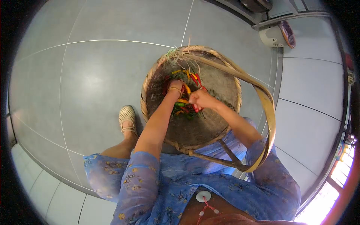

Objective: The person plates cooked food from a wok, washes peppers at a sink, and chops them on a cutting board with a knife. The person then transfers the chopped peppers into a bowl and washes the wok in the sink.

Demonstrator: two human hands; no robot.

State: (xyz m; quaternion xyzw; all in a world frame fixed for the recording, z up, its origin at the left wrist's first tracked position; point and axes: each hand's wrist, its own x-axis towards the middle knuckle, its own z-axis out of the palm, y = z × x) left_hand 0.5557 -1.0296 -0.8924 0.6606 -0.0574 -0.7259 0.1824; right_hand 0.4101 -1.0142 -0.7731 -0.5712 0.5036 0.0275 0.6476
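Observation:
A round woven basket (187,133) rests in front of me by my lap. Inside it lies a small heap of chili peppers (182,101) in red, orange, yellow and green. My left hand (176,86), a thin bangle at its wrist, reaches down into the left part of the heap; its fingers are hidden among the peppers. On the right, my right hand (200,99) is closed with its fingers curled, and a red chili pepper (195,108) shows at its fingertips. More red and orange peppers (195,78) lie just beyond both hands.
The basket's long curved handle (268,108) arches over its right side and passes near my right arm. Grey tiles (90,78) cover the floor. My left foot in a beige shoe (127,118) is beside the basket. A white bin-like container (273,36) stands at the far right.

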